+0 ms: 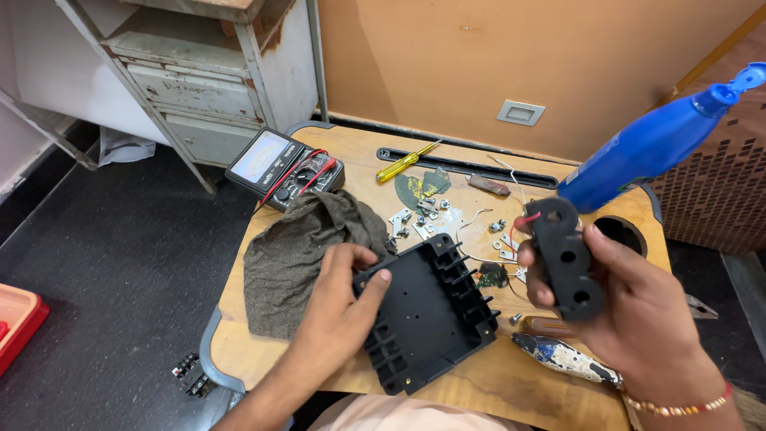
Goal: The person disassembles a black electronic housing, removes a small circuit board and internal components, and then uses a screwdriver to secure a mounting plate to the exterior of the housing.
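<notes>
Head view: left hand (339, 307) gripping black tray (427, 315), right hand (630, 307) closed around black holed block (568, 259).

Plain orange-tan wall (447, 56) behind, with small grey rectangular wall plate (520, 112). Worn grey-white metal cabinet with drawers (199, 80) at upper left. Dark grey floor (104, 263) below. Rounded light wooden tabletop (495, 383) with round hole at right. Even, soft lighting.
</notes>
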